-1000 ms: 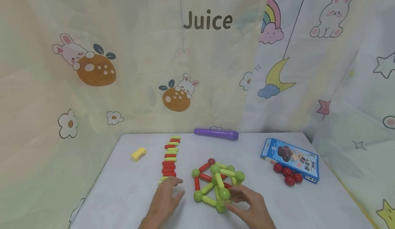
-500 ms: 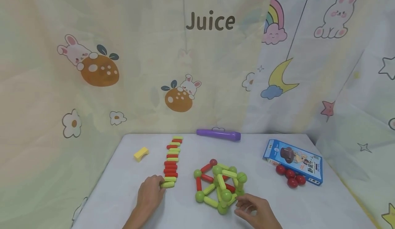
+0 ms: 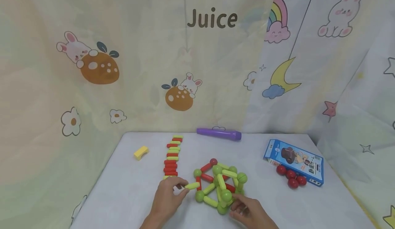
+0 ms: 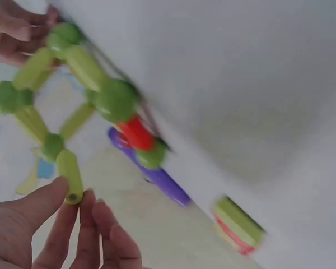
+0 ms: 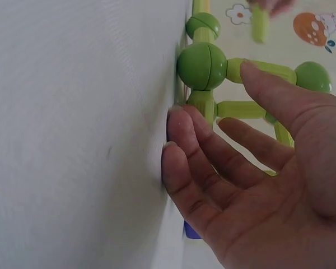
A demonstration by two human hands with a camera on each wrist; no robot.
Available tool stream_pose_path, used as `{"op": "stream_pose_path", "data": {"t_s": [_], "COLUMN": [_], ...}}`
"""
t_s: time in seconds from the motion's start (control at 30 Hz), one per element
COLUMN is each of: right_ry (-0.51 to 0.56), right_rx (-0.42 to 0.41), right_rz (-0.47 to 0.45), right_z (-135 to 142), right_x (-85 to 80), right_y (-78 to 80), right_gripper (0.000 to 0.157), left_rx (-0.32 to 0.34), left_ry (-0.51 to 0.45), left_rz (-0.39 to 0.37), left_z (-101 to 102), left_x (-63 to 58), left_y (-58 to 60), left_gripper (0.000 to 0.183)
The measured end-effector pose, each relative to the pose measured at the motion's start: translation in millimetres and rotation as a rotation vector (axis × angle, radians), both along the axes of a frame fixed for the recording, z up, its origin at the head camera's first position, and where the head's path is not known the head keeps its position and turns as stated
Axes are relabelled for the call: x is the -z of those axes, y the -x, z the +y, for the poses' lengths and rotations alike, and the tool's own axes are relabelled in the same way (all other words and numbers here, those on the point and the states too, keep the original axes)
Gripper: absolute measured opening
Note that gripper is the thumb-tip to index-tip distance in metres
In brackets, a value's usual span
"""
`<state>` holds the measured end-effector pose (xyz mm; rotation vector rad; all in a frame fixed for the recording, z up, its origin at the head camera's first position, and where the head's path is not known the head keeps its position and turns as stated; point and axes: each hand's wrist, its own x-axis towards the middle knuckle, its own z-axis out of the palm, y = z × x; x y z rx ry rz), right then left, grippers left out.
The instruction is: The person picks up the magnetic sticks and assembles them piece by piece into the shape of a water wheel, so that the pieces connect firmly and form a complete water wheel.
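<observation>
My left hand (image 3: 168,197) pinches a yellow-green magnetic rod (image 3: 192,185) between thumb and fingers, just left of the magnetic ball-and-rod frame (image 3: 220,181). In the left wrist view the rod (image 4: 71,174) points away from the fingertips, its dark round end toward the hand. Green balls, one dark red ball (image 3: 213,161), and red and yellow-green rods make up the frame. Beside its near right corner is my right hand (image 3: 251,211), fingers loosely bent. The right wrist view shows its thumb (image 5: 269,89) overlapping a yellow-green rod by a green ball (image 5: 201,66).
A column of red and yellow-green rods (image 3: 170,165) runs back from my left hand. A yellow arched block (image 3: 141,153) lies farther left. At the back is a purple stick (image 3: 219,134). On the right, several dark red balls (image 3: 293,183) sit by a blue box (image 3: 297,160).
My left hand has taken a yellow-green rod from the near end of the column and carried it right toward the frame. My right hand has shifted slightly left, closer to the frame.
</observation>
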<state>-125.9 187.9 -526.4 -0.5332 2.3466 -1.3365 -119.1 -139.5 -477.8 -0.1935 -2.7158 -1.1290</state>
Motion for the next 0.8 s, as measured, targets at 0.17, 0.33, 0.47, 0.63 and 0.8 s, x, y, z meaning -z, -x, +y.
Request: {"op": "stream_pose_path", "data": {"t_s": [0.17,0.33,0.47,0.63,0.8], "right_ry": [0.017,0.022,0.015,0.021,0.013], "right_rx": [0.004,0.031,0.026,0.006,-0.014], "right_rz": [0.001,-0.034,-0.038,-0.025,-0.009], "right_z": [2,2,0,1,1], "right_x": [-0.6,-1.8,-3.6,-4.5,-2.8], "right_y": [-1.4,-2.8,-2.8,-2.3,-0.9], "right_gripper": [0.061,0.059,0.058,0.057,0.059], "left_rx": [0.059,0.02,-0.007,-0.043,-0.013], "left_ry": [-0.163,-0.146,-0.108,-0.084,-0.102], "left_rz": [0.113,0.194,0.22,0.222,0.2], "left_z": [33,51,55,57,55], "left_x": [-4.6,-4.4,-3.1,-2.8,-3.8], "left_y": [5.4,11.0,12.6,12.6,14.6], "left_gripper": [0.023,0.023,0.023,0.023,0.022]}}
